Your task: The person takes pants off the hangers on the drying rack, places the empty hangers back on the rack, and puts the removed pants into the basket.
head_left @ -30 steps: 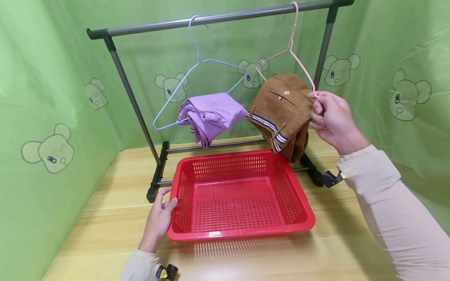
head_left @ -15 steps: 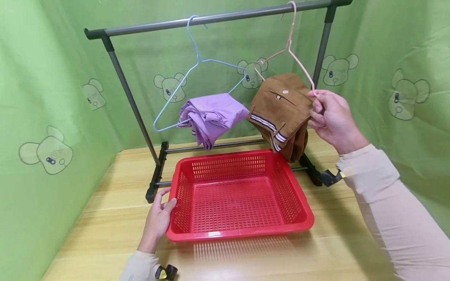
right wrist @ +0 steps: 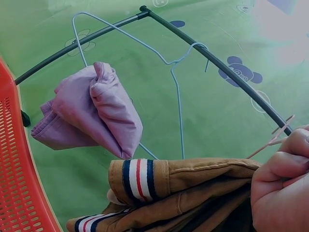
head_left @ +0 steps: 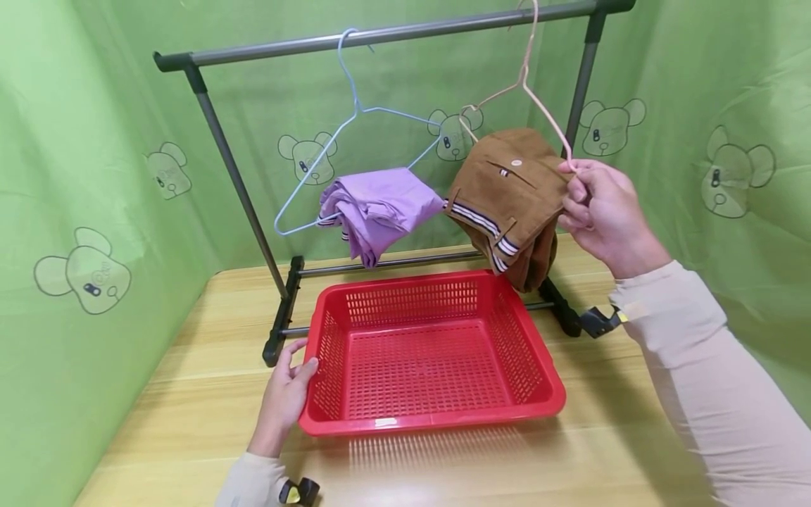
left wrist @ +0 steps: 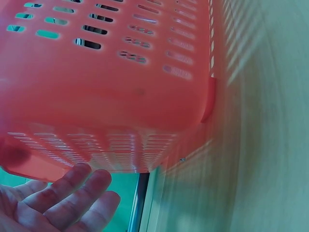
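My right hand (head_left: pixel 598 211) pinches the lower right corner of a pink wire clothes hanger (head_left: pixel 550 120). Folded brown trousers (head_left: pixel 494 186) with a striped waistband hang over its bar. In the right wrist view the trousers (right wrist: pixel 193 188) lie just beside the curled fingers. The pink hook is at the rack's rail, its top cut off by the head view's upper edge. My left hand (head_left: pixel 285 391) rests at the left side of a red plastic basket (head_left: pixel 437 421), thumb at the rim. In the left wrist view its fingers (left wrist: pixel 77 198) are fairly straight beside the basket wall.
A dark metal clothes rack (head_left: pixel 279 46) stands behind the basket on the wooden table (head_left: pixel 171 394). From its rail hangs a blue wire hanger (head_left: pixel 317 165) bearing a folded lilac garment (head_left: pixel 383 208). Green curtains (head_left: pixel 76 176) with bear prints enclose the table on three sides.
The pink hanger and brown trousers have risen slightly, its hook now higher at the rail, and my right hand has shifted a little right. My left hand and the basket stay put.
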`<state>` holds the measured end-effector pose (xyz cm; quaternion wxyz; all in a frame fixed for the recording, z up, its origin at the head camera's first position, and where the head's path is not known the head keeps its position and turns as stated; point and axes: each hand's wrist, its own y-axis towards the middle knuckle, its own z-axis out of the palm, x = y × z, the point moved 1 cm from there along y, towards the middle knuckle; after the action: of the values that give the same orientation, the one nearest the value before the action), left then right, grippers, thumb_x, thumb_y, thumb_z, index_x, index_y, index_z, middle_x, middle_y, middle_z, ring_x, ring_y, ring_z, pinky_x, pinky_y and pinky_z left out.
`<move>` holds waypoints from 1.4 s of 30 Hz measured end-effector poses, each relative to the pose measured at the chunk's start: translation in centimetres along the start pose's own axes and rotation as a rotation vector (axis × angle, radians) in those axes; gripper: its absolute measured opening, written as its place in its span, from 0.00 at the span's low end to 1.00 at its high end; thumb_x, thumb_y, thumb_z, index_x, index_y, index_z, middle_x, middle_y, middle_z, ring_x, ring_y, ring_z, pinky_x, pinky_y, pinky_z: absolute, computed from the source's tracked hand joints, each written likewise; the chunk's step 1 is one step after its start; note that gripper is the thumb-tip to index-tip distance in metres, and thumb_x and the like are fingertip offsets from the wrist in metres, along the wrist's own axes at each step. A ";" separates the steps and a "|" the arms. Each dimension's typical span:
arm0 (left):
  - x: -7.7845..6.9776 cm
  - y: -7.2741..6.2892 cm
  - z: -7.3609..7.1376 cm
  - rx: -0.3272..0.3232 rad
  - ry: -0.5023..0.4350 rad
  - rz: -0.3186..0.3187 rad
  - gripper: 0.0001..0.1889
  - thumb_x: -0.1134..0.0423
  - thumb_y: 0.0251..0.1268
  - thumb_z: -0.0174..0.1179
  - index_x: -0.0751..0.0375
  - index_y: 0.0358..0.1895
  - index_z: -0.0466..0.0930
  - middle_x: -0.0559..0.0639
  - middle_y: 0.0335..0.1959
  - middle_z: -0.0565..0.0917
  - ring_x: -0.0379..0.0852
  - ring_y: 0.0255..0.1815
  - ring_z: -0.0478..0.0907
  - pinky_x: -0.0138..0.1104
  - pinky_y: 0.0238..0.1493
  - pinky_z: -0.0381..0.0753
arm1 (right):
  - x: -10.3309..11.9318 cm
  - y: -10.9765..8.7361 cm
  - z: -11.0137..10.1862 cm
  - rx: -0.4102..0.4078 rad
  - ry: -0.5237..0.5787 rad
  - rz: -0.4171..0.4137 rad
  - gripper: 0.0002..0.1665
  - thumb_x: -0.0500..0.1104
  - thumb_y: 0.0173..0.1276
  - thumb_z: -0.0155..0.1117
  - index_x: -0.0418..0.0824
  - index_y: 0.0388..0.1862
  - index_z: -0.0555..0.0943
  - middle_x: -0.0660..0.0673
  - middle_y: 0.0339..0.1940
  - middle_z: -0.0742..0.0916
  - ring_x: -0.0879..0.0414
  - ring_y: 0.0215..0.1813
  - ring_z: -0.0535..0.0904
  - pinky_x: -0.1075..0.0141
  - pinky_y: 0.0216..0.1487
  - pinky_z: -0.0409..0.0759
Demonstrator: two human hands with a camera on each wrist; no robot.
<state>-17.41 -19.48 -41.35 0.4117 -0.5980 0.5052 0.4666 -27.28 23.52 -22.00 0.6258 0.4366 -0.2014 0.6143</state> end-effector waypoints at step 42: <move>-2.6 0.4 -1.6 0.095 0.230 0.057 0.31 0.61 0.70 0.58 0.59 0.72 0.55 0.69 0.60 0.73 0.66 0.56 0.76 0.50 0.49 0.80 | 1.2 -0.4 0.4 0.008 0.027 -0.018 0.11 0.35 0.79 0.40 0.32 0.50 0.70 0.48 0.17 0.71 0.59 0.11 0.60 0.67 0.15 0.57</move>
<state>-17.68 -20.51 -38.49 0.3653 -0.6127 0.5875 0.3820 -26.56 24.00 -20.93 0.6319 0.4327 -0.1866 0.6153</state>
